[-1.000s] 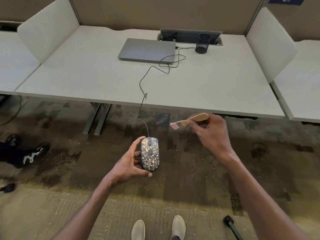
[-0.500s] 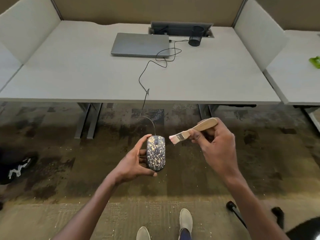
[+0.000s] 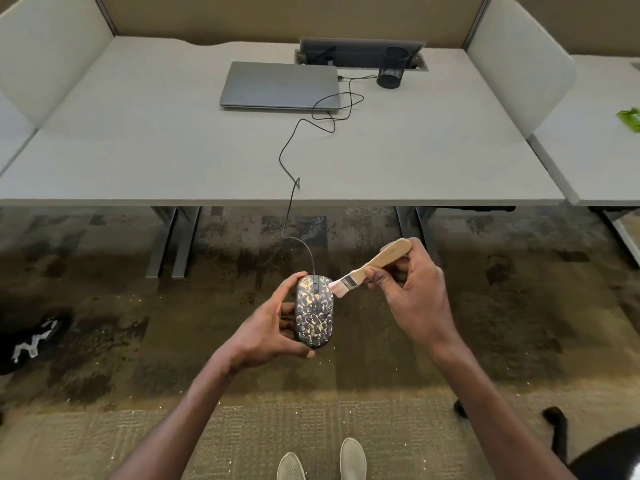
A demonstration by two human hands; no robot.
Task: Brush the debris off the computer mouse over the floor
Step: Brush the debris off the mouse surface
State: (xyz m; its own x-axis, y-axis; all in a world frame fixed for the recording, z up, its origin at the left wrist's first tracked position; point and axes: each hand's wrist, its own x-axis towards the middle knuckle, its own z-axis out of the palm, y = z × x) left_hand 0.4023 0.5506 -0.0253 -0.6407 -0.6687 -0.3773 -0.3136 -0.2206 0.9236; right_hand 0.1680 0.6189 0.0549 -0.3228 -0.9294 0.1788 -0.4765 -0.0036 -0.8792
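A: What has the left hand [image 3: 266, 332] got?

B: The mouse [image 3: 314, 311], cupped from its left side, fingers curled around the far end and the thumb under the near end. The grip is closed on it, and the mouse is held in the air above the carpet [image 3: 104, 341], in front of the desk [image 3: 173, 150]. Its top is speckled with pale debris

A: And the right hand [image 3: 414, 299]?

B: Closed around the wooden handle of a small brush [image 3: 370, 268], pinched between thumb and fingers. The bristles point left and touch the far right shoulder of the mouse

A: The cable?

B: The cable [image 3: 291, 209] runs from the far end of the mouse up over the near desk edge, then loops toward a closed laptop [image 3: 280, 84] at the far side. A black mesh cup [image 3: 391, 72] stands just right of the laptop

A: The floor?

B: Mottled brown and tan carpet with pale flecks scattered over it. Two shoes [image 3: 322, 462] show at the near edge, and something green [image 3: 630, 119] lies on the next desk to the right
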